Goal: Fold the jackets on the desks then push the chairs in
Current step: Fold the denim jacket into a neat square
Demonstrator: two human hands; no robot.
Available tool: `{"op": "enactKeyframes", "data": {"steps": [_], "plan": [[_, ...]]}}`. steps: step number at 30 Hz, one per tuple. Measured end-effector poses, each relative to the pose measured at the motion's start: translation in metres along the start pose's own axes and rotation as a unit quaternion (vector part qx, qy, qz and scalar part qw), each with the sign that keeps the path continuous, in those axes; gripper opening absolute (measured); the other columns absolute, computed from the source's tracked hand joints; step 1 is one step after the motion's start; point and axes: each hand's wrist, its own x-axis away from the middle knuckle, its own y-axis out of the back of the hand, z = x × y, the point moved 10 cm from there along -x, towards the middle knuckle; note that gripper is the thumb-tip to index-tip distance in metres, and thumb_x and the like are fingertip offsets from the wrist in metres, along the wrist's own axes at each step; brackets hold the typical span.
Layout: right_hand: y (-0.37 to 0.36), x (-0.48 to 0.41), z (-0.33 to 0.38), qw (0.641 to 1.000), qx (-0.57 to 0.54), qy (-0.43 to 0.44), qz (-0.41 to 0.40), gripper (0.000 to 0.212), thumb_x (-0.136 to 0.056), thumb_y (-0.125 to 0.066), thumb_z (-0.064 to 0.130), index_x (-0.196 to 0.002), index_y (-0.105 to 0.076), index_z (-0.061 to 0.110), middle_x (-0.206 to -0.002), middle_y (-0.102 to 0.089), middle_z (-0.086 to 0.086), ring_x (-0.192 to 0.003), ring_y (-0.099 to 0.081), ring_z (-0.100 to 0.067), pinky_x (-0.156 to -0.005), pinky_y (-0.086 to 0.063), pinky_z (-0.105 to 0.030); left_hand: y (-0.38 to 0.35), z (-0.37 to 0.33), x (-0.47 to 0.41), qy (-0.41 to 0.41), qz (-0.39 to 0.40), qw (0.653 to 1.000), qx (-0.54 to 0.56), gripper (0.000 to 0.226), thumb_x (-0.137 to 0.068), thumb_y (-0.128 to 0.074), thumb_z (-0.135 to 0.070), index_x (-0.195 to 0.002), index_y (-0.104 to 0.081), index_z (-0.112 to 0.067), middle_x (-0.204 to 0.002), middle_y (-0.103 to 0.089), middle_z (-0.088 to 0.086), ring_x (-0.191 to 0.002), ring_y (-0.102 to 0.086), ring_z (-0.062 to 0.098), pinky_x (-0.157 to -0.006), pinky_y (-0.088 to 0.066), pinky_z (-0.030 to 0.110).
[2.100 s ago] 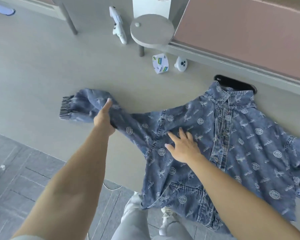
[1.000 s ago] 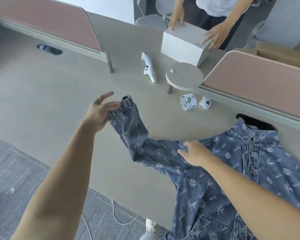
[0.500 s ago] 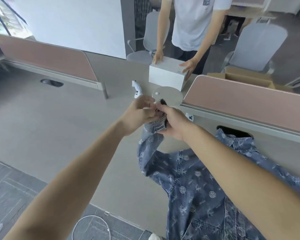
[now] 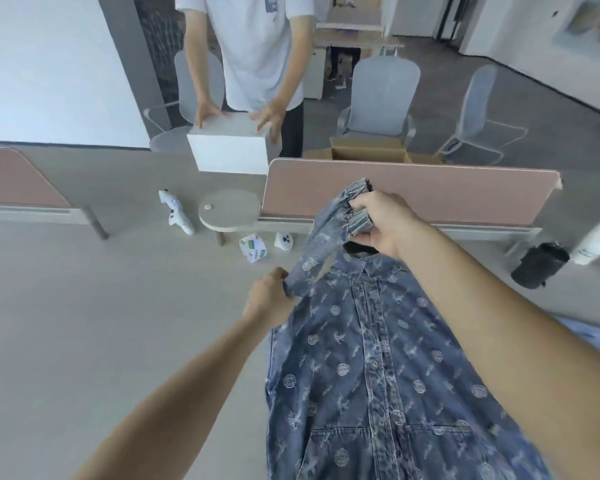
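A blue patterned denim jacket [image 4: 368, 368] lies front-up on the beige desk [image 4: 84, 323], buttons closed, collar toward the pink divider. Its left sleeve [image 4: 323, 237] is lifted off the desk and drawn over toward the collar. My right hand [image 4: 381, 223] grips the sleeve's cuff above the collar. My left hand [image 4: 271, 299] pinches the sleeve near the shoulder at the jacket's left edge. The jacket's right side is partly hidden under my right arm. Grey chairs [image 4: 383, 98] stand pulled out beyond the divider.
A pink divider [image 4: 430, 195] runs behind the jacket. A round grey stand [image 4: 229, 211], a white toy plane [image 4: 175, 211], a small white box [image 4: 253, 249] and a small white figure [image 4: 283, 241] sit left of it. Another person [image 4: 253, 53] holds a white box [image 4: 229, 147]. A black object [image 4: 539, 265] sits at right.
My view has risen. The sleeve went from flat at the left to lifted; both hands met at the cuff, then my right hand carried it right over the collar while my left dropped to the shoulder.
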Motion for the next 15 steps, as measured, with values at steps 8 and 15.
{"op": "enactKeyframes", "data": {"steps": [8,15], "plan": [[0.150,-0.015,-0.034,0.990,0.133,-0.029,-0.038,0.024,-0.089,-0.070,0.004,-0.112,-0.062,0.004,-0.112,-0.068,-0.015,-0.096,-0.069,-0.030,-0.058,-0.059,-0.032,-0.049,-0.040,0.023,-0.034,-0.047,0.996,-0.072,0.017,-0.090,-0.064,-0.016,-0.100,-0.051,-0.017,-0.099,-0.057,0.006,-0.090,-0.058,0.029,-0.072,-0.044,0.033],[0.216,-0.013,-0.080,0.986,0.151,-0.064,0.028,0.019,-0.089,-0.071,0.006,-0.106,-0.061,0.007,-0.105,-0.068,-0.012,-0.087,-0.066,-0.023,-0.064,-0.055,-0.032,-0.130,-0.050,0.062,0.012,0.056,0.977,-0.204,0.039,-0.076,-0.084,-0.038,-0.092,-0.054,-0.018,-0.093,-0.065,0.005,-0.083,-0.063,0.026,-0.074,-0.055,0.039]]}}
